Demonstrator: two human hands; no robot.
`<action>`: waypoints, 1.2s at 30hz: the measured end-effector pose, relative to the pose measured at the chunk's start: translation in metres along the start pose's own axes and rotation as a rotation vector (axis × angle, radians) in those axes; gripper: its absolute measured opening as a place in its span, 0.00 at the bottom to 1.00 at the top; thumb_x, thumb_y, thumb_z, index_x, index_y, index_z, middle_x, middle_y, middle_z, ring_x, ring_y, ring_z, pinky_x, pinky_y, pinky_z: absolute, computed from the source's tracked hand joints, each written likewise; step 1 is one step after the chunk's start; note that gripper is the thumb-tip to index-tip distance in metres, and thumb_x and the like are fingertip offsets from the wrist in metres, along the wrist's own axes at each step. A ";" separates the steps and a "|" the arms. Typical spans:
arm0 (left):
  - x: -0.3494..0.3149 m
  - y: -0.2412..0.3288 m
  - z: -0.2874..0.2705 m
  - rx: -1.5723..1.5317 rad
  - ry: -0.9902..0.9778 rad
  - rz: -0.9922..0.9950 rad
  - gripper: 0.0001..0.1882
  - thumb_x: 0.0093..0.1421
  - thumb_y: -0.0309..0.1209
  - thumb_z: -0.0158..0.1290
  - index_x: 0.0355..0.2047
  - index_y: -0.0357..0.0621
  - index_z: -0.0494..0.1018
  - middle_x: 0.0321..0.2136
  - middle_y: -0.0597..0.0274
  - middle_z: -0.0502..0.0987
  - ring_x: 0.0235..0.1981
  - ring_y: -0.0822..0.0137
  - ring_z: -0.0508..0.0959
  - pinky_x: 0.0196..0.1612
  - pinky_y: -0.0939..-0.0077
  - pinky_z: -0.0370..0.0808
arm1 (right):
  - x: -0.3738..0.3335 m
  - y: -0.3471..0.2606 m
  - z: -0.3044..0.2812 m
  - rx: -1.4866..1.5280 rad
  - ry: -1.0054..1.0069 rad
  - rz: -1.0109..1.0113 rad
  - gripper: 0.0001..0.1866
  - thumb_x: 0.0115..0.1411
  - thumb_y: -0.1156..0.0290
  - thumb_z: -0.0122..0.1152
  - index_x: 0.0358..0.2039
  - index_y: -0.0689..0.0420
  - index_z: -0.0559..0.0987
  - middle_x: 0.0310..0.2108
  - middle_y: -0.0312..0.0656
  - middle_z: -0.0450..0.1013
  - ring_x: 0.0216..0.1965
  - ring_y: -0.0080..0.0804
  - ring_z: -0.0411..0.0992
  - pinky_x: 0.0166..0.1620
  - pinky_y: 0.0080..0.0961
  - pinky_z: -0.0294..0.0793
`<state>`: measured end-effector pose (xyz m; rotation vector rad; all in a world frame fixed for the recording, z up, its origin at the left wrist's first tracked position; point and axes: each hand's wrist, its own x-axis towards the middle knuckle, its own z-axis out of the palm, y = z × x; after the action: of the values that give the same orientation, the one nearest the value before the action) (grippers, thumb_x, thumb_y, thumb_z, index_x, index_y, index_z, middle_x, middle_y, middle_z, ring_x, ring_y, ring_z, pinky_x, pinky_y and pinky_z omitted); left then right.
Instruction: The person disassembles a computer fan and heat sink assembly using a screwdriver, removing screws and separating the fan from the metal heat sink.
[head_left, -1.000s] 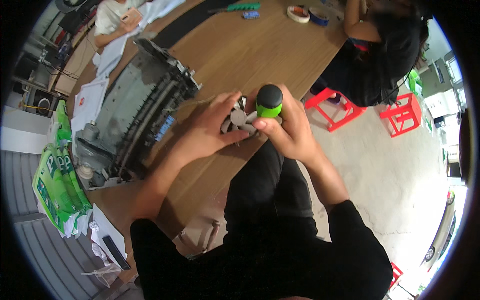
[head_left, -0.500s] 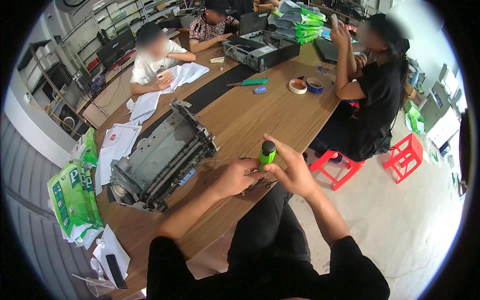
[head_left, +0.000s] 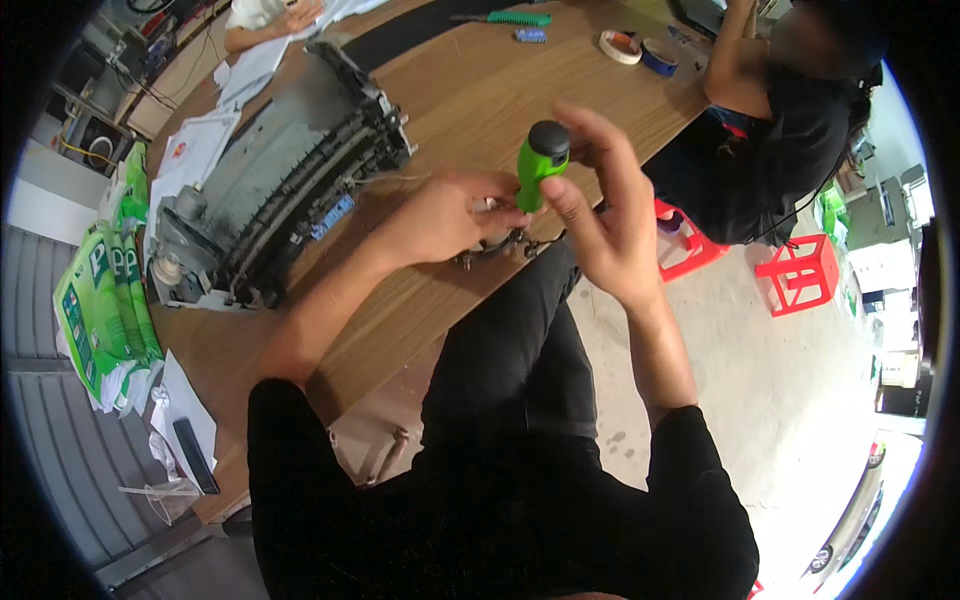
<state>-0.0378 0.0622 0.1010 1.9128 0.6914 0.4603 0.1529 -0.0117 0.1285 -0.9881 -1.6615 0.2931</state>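
A green screwdriver [head_left: 541, 168] with a black cap stands nearly upright at the table's near edge, its tip hidden. My right hand [head_left: 612, 225] has its thumb pressed on the handle, the other fingers loosely curved behind it. Low around the screwdriver's lower end, the fingers of my left hand [head_left: 450, 215] are pinched together; what lies between them is hidden. Beneath that hand shows a small dark mechanical part [head_left: 490, 250] with wires, partly covered. Left of my hands lies a large grey printer frame [head_left: 270, 170] with its black rollers and gears exposed.
Farther back are a green-handled cutter [head_left: 515, 18], a small blue box [head_left: 530, 36] and tape rolls [head_left: 621, 47]. Green packages [head_left: 100, 310] and a black phone-like slab [head_left: 195, 455] lie at the left. A person [head_left: 790, 120] sits at right, near a red stool [head_left: 798, 275].
My view has tipped downward, so the table stands higher in the picture. Both hands stay at the screwdriver; my right fingers have curled and shifted around its handle.
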 end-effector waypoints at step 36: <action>0.001 -0.007 0.008 0.099 0.188 0.411 0.12 0.57 0.32 0.67 0.39 0.41 0.82 0.35 0.57 0.85 0.38 0.59 0.85 0.45 0.65 0.79 | -0.004 -0.011 0.007 0.088 0.044 0.071 0.34 0.55 0.75 0.75 0.62 0.57 0.71 0.40 0.43 0.80 0.41 0.29 0.79 0.48 0.27 0.78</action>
<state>-0.0341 0.0596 0.0916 2.1302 0.4422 0.8854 0.1415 -0.0194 0.1304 -0.9819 -1.5624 0.3864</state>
